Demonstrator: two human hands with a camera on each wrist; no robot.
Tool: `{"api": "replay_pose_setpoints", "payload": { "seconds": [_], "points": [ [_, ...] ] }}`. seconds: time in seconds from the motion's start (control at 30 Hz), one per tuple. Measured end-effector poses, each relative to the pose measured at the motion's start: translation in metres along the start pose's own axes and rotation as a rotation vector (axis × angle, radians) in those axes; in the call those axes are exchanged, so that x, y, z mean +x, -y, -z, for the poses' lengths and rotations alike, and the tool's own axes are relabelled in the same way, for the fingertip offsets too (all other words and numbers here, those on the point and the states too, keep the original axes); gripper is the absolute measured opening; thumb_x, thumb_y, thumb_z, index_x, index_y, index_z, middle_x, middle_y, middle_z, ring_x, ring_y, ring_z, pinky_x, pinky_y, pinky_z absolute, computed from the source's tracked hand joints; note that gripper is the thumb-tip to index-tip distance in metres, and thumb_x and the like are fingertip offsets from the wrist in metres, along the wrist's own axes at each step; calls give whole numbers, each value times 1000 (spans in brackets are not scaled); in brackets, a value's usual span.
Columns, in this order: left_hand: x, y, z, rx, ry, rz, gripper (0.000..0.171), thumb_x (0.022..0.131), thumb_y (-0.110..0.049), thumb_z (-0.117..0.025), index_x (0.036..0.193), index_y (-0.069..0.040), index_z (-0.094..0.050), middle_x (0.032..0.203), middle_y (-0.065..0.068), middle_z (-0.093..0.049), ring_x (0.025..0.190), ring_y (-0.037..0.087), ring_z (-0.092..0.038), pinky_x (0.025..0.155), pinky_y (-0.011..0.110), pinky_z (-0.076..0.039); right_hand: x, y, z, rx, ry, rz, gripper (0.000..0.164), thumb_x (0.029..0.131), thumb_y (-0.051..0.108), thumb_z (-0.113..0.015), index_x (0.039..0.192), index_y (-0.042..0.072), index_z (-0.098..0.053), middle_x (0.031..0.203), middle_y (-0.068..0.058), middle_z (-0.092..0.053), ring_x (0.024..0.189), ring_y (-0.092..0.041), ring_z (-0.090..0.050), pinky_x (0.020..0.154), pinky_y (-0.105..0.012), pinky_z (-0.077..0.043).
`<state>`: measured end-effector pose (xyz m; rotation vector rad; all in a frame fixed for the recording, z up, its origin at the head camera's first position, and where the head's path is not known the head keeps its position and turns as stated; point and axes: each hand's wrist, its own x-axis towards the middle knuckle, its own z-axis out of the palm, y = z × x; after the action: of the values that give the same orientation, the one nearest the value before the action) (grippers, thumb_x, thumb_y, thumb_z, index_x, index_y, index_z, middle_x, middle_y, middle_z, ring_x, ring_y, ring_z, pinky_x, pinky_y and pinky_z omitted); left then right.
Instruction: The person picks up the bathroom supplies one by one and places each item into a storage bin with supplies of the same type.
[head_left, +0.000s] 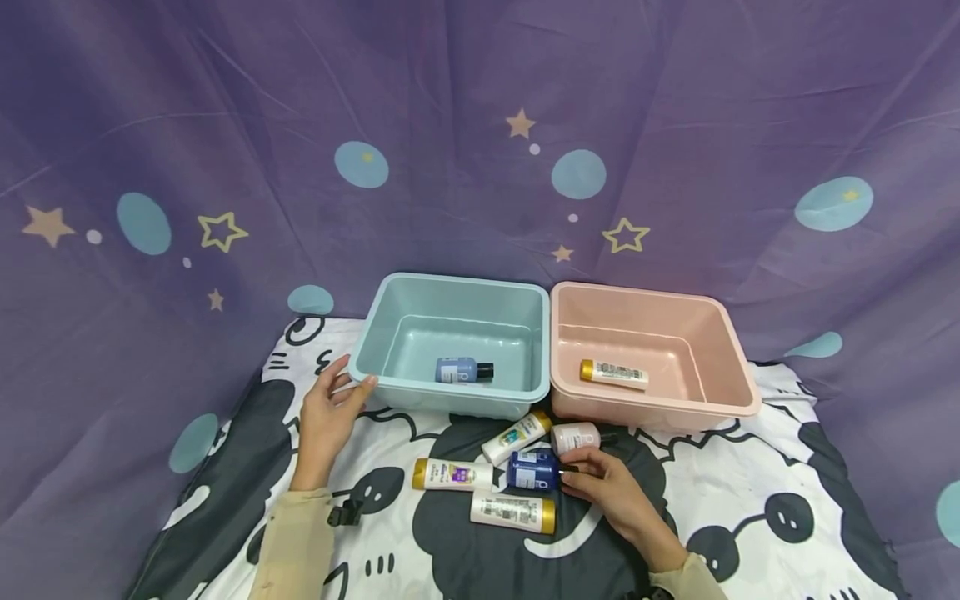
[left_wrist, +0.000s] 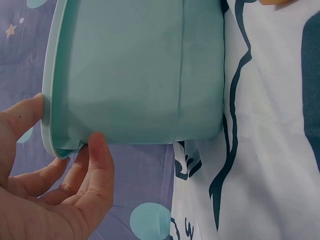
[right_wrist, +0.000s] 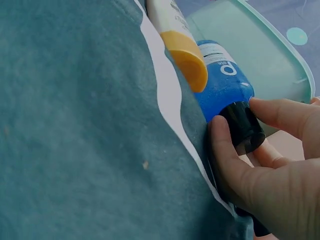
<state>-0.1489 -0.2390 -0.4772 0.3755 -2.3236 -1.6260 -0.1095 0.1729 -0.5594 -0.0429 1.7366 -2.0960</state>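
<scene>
My left hand (head_left: 330,421) holds the near left corner of a light blue plastic bin (head_left: 450,400), with thumb and fingers about its rim in the left wrist view. My right hand (head_left: 611,492) pinches the black cap (right_wrist: 242,127) of a dark blue bottle (head_left: 533,471), which lies on its side on the cloth. Around it lie several white tubes with gold caps: one tube (head_left: 517,437) behind, another tube (head_left: 457,475) to the left and a third tube (head_left: 510,511) in front. A pale pink bottle (head_left: 576,437) with a black cap lies just behind my right fingers.
Inside the light blue bin lies a lighter blue bottle (head_left: 457,370). A pink bin (head_left: 645,408) stands right beside it, with a white gold-capped tube (head_left: 615,374) inside. A purple curtain (head_left: 450,217) hangs behind; a black-and-white patterned cloth (head_left: 720,475) lies underneath.
</scene>
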Motion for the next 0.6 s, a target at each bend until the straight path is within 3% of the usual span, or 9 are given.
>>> {"api": "replay_pose_setpoints", "payload": {
  "seconds": [0.6],
  "points": [
    [0,-2,-1,-18,6,28,72,89,-41,-77,149,-13,-47,130,15,-61,110,27,-65,70,18,-57,-4,4,-8,143,-23,-64,43,91,-5,-68,127,-16,-48,106,-14,-67,102,-23,-67,93,-46,-54]
  ]
}}
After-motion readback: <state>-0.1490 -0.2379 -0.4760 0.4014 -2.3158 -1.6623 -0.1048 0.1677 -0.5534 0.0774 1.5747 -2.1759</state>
